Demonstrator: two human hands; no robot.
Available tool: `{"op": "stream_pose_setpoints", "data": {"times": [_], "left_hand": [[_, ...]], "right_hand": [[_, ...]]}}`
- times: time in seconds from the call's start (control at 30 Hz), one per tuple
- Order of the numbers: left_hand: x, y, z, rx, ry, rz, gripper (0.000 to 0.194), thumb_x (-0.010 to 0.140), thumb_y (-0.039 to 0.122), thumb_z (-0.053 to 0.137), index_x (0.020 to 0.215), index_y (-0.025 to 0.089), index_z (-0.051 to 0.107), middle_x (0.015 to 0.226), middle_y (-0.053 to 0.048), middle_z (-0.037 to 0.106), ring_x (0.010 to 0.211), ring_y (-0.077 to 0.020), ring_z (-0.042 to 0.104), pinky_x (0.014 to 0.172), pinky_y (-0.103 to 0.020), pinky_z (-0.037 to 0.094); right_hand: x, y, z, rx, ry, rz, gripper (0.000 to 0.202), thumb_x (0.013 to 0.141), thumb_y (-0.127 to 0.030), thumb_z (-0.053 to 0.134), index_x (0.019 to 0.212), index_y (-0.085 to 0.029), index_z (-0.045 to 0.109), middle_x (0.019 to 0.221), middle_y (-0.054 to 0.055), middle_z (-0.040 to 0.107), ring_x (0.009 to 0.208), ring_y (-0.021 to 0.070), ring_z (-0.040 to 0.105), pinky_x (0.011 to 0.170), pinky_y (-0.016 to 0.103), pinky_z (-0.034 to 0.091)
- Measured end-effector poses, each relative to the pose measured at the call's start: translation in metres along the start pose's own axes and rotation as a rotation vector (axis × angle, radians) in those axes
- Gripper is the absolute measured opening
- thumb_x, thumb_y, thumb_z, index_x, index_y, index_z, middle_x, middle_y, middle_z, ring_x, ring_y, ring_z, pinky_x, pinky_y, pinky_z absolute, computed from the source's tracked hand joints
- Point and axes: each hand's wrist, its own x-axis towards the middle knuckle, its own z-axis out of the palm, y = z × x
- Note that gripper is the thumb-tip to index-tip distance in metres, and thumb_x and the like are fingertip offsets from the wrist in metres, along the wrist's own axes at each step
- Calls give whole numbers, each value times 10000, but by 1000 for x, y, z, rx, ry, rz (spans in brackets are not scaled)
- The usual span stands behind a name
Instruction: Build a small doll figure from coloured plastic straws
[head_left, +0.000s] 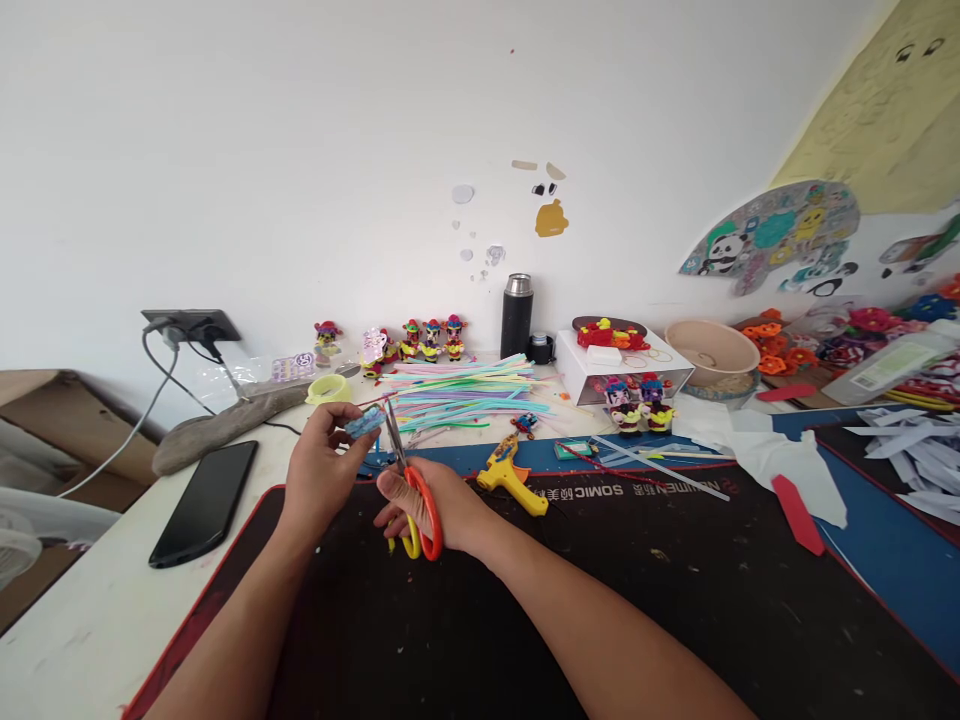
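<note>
Pinching the small light-blue piece [363, 424] in our left hand [321, 470], just beside the scissors [397, 447] clasped in our right hand [456, 503], we would do best with short, steady snips angled away from ourselves. Across our pale surface [127, 600], a yellow hot-glue gun [510, 474] lies at the black mat's [510, 620] far edge, with pastel pipe cleaners [469, 385] beyond and a white wall [300, 150] behind.

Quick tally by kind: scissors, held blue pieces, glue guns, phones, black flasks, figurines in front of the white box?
Scissors in right hand: 1
Blue piece in left hand: 1
Yellow glue gun: 1
Black phone: 1
Black flask: 1
Figurines in front of white box: 2
Total: 7
</note>
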Motion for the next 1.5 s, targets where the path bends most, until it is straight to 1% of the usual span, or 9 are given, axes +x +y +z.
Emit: {"op": "stream_pose_setpoints", "data": {"times": [0.1, 0.33, 0.5, 0.73, 0.87, 1.07, 1.2, 1.37, 1.5], "left_hand": [[1, -2, -1, 20, 9, 2, 342, 782, 433, 781, 1008, 247, 604, 1039, -15, 667, 727, -166, 610, 614, -280, 465], [1, -4, 0, 76, 18, 50, 292, 802, 403, 755, 1002, 251, 606, 1053, -20, 665, 736, -176, 623, 603, -281, 463], [0, -4, 0, 138, 7, 162, 200, 832, 345, 720, 983, 262, 620, 1045, -22, 652, 760, -194, 603, 644, -303, 481], [1, -1, 0, 216, 16, 305, 124, 847, 242, 676, 945, 261, 603, 961, -1, 608, 708, -180, 554, 698, -327, 469], [0, 3, 0, 247, 19, 335, 115, 848, 232, 658, 939, 262, 594, 942, -3, 598, 685, -184, 539, 682, -334, 460], [0, 2, 0, 276, 17, 388, 121, 857, 194, 642, 951, 254, 594, 955, -11, 601, 685, -176, 532, 684, -328, 465], [1, 0, 0, 299, 26, 406, 125, 856, 176, 638, 950, 246, 595, 954, -10, 606, 683, -170, 536, 679, -317, 473], [1, -2, 0, 331, 28, 418, 135, 851, 154, 632, 950, 240, 601, 954, -9, 611, 683, -165, 543, 667, -305, 479], [2, -5, 1, 349, 9, 435, 150, 845, 141, 627, 957, 239, 607, 962, -16, 620, 682, -167, 543, 659, -300, 481]], "right_hand": [[0, 0, 1, 9, -19, 1, 790, 767, -882, 650, 1153, -196, 589, 796, 34, 729, 651, 188, 748, 614, 267, 597], [-11, -12, 1, -124, 16, -10, 733, 858, -878, 557, 1140, -203, 595, 809, 28, 739, 490, 137, 674, 443, 200, 489], [-18, -21, 2, -231, 41, -27, 729, 888, -885, 493, 1087, -192, 607, 739, 12, 713, 439, 115, 622, 402, 179, 422], [-20, -21, 3, -319, 68, -52, 696, 915, -884, 436, 973, -203, 568, 667, -15, 674, 433, 119, 618, 410, 189, 404], [-21, -23, 2, -385, 86, -74, 647, 948, -850, 440, 873, -212, 517, 595, -34, 627, 421, 115, 603, 467, 205, 412], [-22, -30, 4, -442, 122, -54, 602, 973, -810, 467, 821, -228, 506, 526, -42, 574, 445, 148, 601, 506, 244, 400], [-22, -31, 4, -459, 158, -15, 588, 972, -791, 504, 820, -224, 539, 546, -35, 587, 457, 151, 602, 500, 251, 386], [-19, -28, 3, -466, 161, 4, 570, 996, -754, 504, 876, -206, 603, 520, -45, 574, 459, 147, 608, 513, 236, 403], [-17, -26, 3, -456, 158, 29, 522, 1032, -694, 490, 873, -210, 605, 510, -44, 572, 431, 143, 591, 508, 235, 407]]}}
